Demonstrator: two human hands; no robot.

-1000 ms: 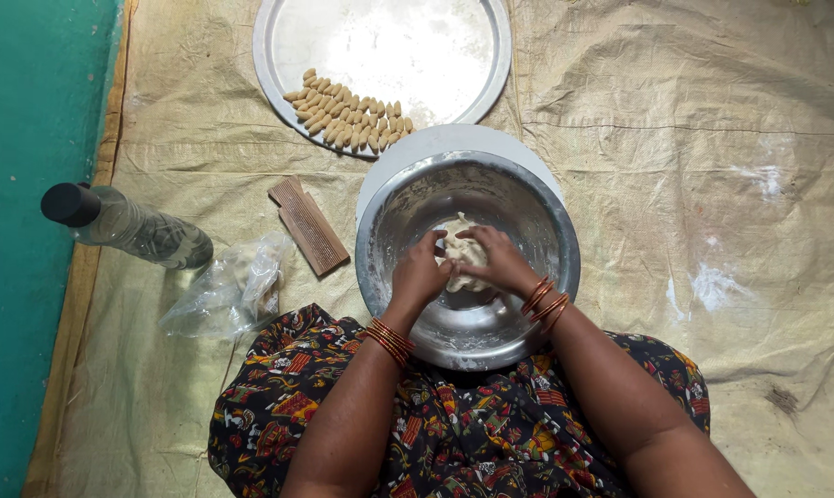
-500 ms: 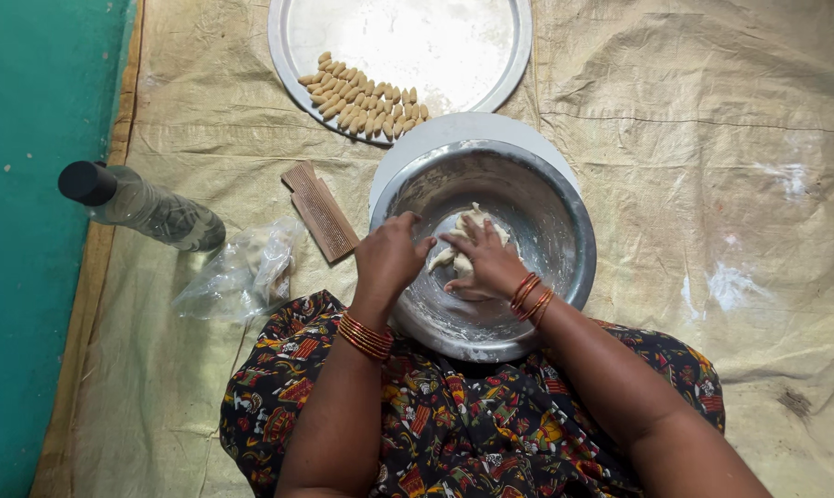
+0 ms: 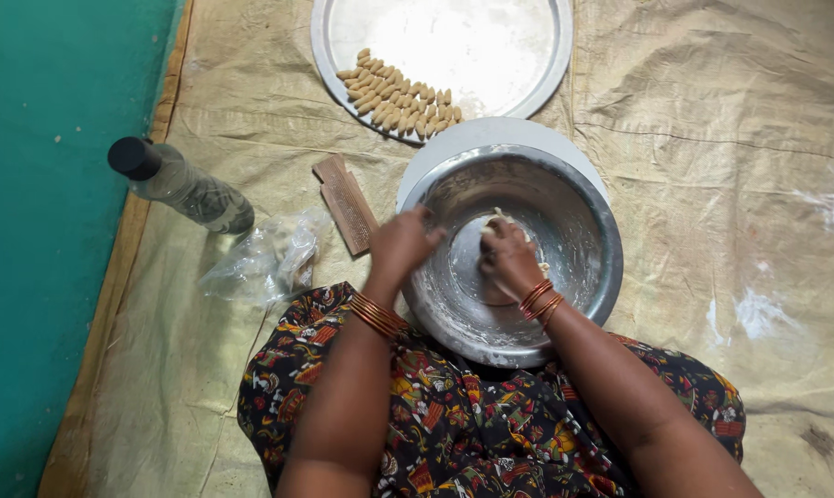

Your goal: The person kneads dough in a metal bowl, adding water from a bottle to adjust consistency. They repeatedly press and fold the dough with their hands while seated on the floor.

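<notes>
The right hand presses down into the steel bowl, its fingers curled around a pale lump of dough at the bowl's bottom, while the left hand rests on the bowl's near rim with fingers loosely bent, holding nothing that shows. The dough looks soft, light and a little sticky, so it is probably best pinched off from its top edge. Beyond the bowl, a round tray carries small shaped pieces.
</notes>
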